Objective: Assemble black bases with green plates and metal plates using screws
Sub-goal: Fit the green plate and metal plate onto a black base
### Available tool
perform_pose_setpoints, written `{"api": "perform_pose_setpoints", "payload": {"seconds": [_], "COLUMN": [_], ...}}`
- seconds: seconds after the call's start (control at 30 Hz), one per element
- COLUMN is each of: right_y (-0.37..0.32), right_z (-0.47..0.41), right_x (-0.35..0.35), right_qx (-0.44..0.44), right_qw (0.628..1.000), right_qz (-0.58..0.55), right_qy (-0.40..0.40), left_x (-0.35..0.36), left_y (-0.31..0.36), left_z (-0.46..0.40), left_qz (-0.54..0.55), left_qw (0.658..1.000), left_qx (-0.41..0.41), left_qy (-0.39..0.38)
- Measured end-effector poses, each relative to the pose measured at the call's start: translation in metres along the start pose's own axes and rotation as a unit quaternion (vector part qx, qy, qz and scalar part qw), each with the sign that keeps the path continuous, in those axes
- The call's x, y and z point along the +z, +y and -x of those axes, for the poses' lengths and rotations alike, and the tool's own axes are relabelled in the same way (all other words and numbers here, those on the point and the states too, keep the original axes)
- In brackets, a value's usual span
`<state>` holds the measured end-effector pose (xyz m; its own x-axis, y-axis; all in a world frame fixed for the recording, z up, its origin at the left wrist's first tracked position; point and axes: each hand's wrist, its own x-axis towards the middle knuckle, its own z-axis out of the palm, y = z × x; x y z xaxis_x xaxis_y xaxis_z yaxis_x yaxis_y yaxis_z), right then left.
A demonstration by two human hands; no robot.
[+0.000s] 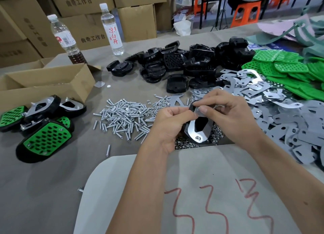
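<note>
1. Centrally, just right of the frame's middle, a black plastic base with a shiny cut-out metal plate laid on it is held tilted above the table, a screw end and nut showing at its lower tip.
2. The left hand grips the base's left edge, fingers curled around it.
3. The right hand pinches at the base's upper end, thumb and forefinger pressed together on the plate; what sits between them is too small to tell.
4. Directly beneath the hands lies a heap of small silver nuts, and just left of it a spread of silver machine screws.
5. Behind the hands, in the upper middle, loose black bases are piled.
6. To the right, flat grey metal plates cover the table, with perforated green plastic plates stacked at the upper right.
7. At the left edge sit finished assemblies, some green side up, others metal side up.
8. Above them stands an open brown cardboard box.
9. Two clear plastic bottles stand at the upper left, in front of stacked cartons.
10. In the lower foreground lies a pale sheet with red scribbles on the grey table.
</note>
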<state>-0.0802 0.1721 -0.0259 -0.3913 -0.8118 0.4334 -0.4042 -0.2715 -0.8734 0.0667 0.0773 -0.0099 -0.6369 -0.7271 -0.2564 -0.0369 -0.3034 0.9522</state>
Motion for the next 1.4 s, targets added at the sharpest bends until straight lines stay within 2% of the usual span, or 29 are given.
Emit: {"api": "perform_pose_setpoints", "payload": {"seconds": [0.27, 0.6, 0.87, 1.03, 1.4], "right_y": [-0.003, 0.0004, 0.0033, 0.001, 0.003], "right_z": [-0.0007, -0.0009, -0.0016, -0.0017, -0.001], "right_x": [0.0045, 0.0021, 0.0023, 0.0013, 0.0051], "right_qx": [0.003, 0.019, 0.027, 0.007, 0.008], "right_qw": [1.0, 0.998, 0.996, 0.999, 0.999], "right_qz": [-0.028, -0.041, -0.06, -0.034, -0.006], "right_qy": [0.013, 0.034, 0.054, 0.035, 0.046], "left_x": [0.0009, -0.0005, 0.0001, 0.0007, 0.0005], "left_y": [0.0008, -0.0012, 0.0002, 0.001, 0.0002], "left_z": [0.0018, -0.003, 0.0, -0.0004, 0.0009], "left_qz": [0.022, -0.004, -0.004, 0.0, -0.006], "left_qw": [1.0, 1.0, 1.0, 1.0, 1.0], "left_qx": [-0.012, -0.02, -0.007, -0.015, -0.002], "left_qy": [0.007, 0.015, -0.005, 0.022, -0.004]}}
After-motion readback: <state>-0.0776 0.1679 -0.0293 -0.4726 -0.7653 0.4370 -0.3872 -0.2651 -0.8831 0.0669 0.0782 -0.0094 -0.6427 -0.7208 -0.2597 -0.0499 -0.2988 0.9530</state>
